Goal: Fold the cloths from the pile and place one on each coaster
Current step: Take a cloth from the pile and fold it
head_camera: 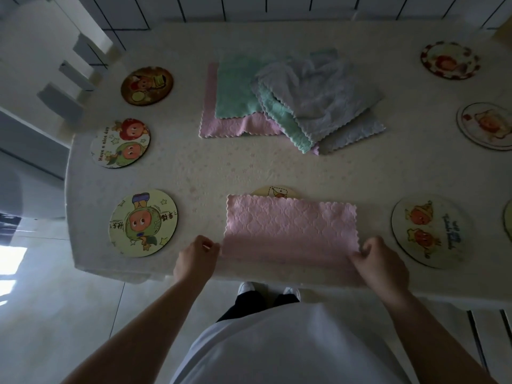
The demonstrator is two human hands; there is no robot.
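Both hands work at the near edge of the surface (194, 173): the left hand (195, 260) pinches the near-left corner of a pink cloth (289, 228), and the right hand (381, 261) pinches its near-right corner, fingers curled on the fabric. Holding the two corners apart keeps the near edge taut and straight, likely so the layers line up for the next fold. That cloth lies as a wide rectangle, apparently folded once, and covers most of a coaster (274, 192) whose far rim peeks out beyond it.

To the left, just beside the cloth, sits a bare green-figured coaster (143, 223); to the right, a coaster with two orange figures (428, 231), also bare. Between them lies enough open surface to swing one end over the other. The near edge is close under the wrists, so a slack corner could droop off.

Farther back, the pile (291, 101) of pink, green and grey cloths rests mid-surface, well apart from the work. More bare coasters flank it: two at left (120, 142), (146, 85) and two at right (484, 126), (450, 60).
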